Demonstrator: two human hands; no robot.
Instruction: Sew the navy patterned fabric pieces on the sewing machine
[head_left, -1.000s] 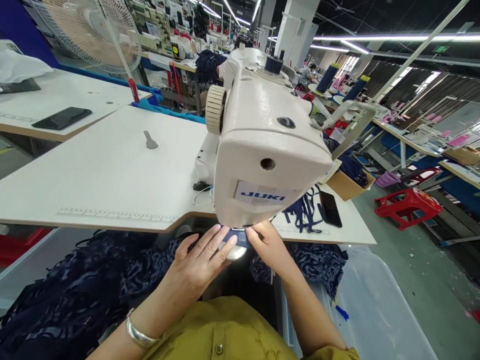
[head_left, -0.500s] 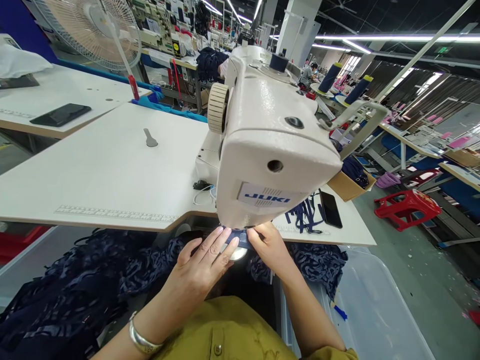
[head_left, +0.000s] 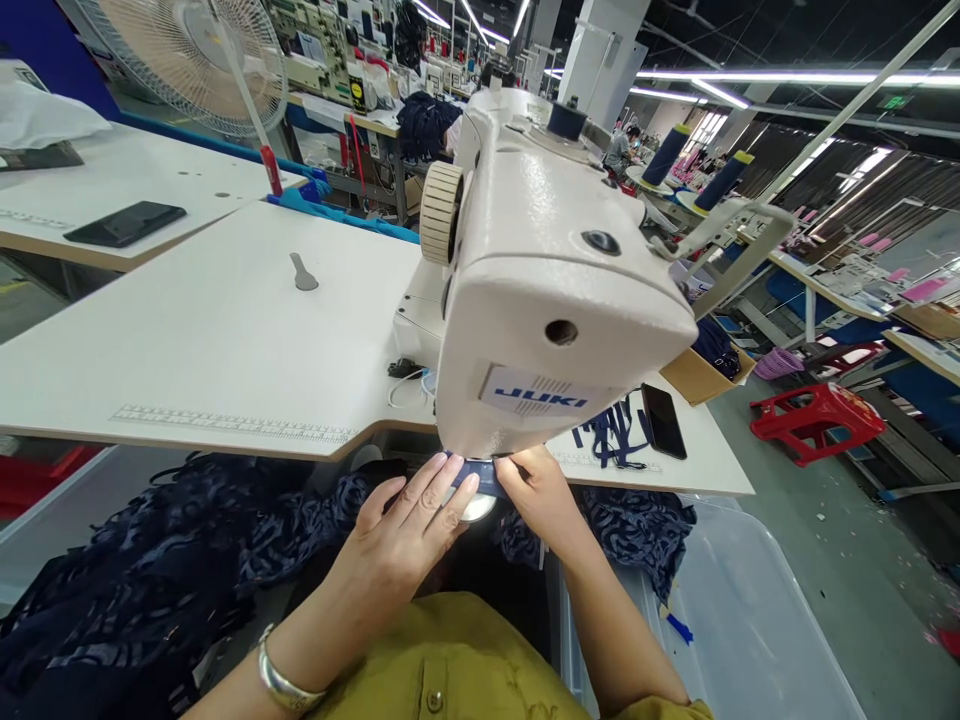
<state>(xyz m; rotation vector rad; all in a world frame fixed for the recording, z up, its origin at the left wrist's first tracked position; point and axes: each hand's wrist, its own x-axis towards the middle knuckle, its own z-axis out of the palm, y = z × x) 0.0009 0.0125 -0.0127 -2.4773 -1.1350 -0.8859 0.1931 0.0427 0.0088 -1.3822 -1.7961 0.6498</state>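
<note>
A cream JUKI sewing machine fills the middle of the view, its head hiding the needle. Under its front edge lies a small navy fabric strip. My left hand rests with fingers stretched flat, fingertips pressing the strip's left end. My right hand has its fingers curled and pinched on the strip's right end, fingertips tucked under the machine head. A silver bangle circles my left wrist.
Heaps of navy strips fill the bin at lower left, more lie at right. A black phone and loose navy strips sit on the white table. A clear plastic bin, a red stool, a fan.
Both hands stay at the strip under the machine head. The view has shifted slightly; nothing else visibly moved.
</note>
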